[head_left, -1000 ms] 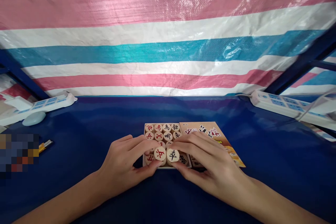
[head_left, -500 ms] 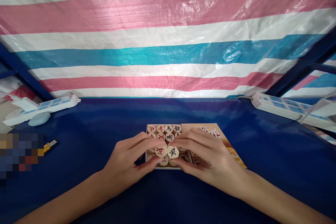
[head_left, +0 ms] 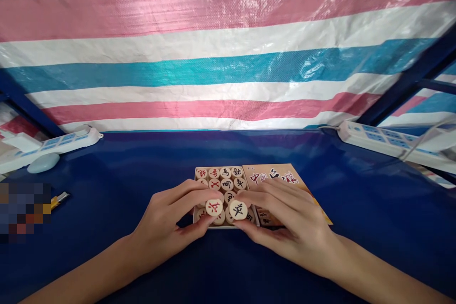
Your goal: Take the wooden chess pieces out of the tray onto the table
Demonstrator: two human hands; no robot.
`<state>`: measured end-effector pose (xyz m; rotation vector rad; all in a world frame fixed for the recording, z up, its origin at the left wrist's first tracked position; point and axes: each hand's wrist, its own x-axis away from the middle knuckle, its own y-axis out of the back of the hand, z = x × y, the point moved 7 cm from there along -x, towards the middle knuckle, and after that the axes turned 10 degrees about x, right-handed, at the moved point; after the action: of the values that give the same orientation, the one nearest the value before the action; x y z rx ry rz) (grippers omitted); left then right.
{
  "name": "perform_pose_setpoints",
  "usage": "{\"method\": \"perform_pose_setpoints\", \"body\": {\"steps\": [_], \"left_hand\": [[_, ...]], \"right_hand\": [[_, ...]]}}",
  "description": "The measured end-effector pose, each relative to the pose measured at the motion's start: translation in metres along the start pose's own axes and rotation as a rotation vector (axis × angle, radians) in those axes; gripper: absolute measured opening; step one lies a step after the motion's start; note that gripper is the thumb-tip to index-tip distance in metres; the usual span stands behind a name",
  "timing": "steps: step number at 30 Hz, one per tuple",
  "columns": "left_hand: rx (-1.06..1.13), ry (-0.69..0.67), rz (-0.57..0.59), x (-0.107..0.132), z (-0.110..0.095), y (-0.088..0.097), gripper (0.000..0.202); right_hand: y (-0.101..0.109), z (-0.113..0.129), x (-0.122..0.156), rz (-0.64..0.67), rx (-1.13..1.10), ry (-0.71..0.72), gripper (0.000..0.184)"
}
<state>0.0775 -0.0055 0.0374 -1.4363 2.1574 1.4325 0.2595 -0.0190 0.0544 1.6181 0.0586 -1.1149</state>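
Between thumb and fingers, my left hand (head_left: 174,213) pinches a round wooden Chinese chess piece with a red character (head_left: 214,207). My right hand (head_left: 292,209) grips a matching piece with a black character (head_left: 238,210). Both pieces face up toward me, a small gap apart, over the front part of an open box (head_left: 195,221). Inside the box, several more xiangqi pieces (head_left: 227,184) lie in rows, some marked red and some black. My fingers and the held pieces hide part of them. Under my right hand lies the printed box lid (head_left: 302,185), partly covered.
White power strips stand at the far left (head_left: 81,137) and far right (head_left: 370,137) of the blue table (head_left: 149,152). A pale computer mouse (head_left: 43,163) and a yellow utility knife (head_left: 59,200) lie at the left, near a blurred patch. A striped tarp (head_left: 213,71) hangs behind.
Both hands have drawn slightly apart, widening the gap between the two held pieces. The view has shifted a little, and more of the lid's printing shows.
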Motion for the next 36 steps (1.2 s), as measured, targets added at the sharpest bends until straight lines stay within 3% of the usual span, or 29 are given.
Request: {"method": "perform_pose_setpoints", "body": {"steps": [10,21,28,36], "left_hand": [[0.024,-0.054,-0.030,-0.003,-0.004,0.003,0.027],[0.048,-0.081,-0.092,-0.005,-0.009,-0.001,0.028],[0.039,-0.102,-0.121,-0.004,-0.012,0.003,0.024],[0.175,-0.036,-0.190,-0.008,-0.004,0.001,0.032]], "right_hand": [[-0.010,0.001,0.006,0.089,-0.067,-0.017,0.036],[-0.005,-0.004,0.005,-0.012,-0.047,-0.087,0.029],[-0.008,-0.003,0.006,0.022,-0.074,-0.081,0.032],[-0.001,-0.004,0.005,-0.014,-0.056,-0.090,0.032]]}}
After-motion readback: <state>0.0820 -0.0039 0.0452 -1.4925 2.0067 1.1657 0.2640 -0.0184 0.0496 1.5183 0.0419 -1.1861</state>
